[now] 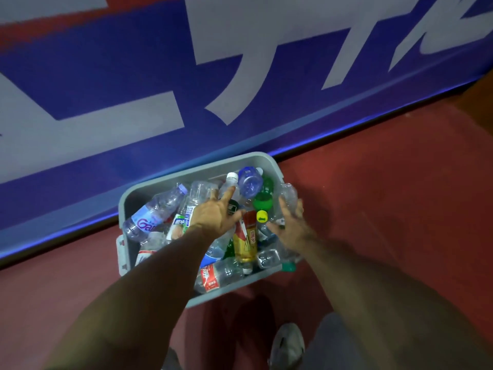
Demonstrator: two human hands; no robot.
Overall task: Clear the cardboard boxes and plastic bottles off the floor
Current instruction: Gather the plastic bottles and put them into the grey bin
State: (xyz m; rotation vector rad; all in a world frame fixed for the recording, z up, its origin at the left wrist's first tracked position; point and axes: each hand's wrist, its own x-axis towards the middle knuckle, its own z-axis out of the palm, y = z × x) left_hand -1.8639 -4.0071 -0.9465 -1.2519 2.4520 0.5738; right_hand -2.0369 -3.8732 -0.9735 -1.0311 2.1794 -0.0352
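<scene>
Both my hands hover spread over the grey bin (149, 188): left hand (216, 214) splayed above the heap, right hand (290, 222) just as wide at the right edge, neither gripping anything (the right is a little blurred). The plastic bottles (153, 217) fill the bin directly under my palms. A yellow-capped bottle (249, 241) lies between the hands, pointing away from me, about as near to either. The bin's long side runs along the blue banner (106, 89), on red floor (373, 196); no cardboard boxes in sight
</scene>
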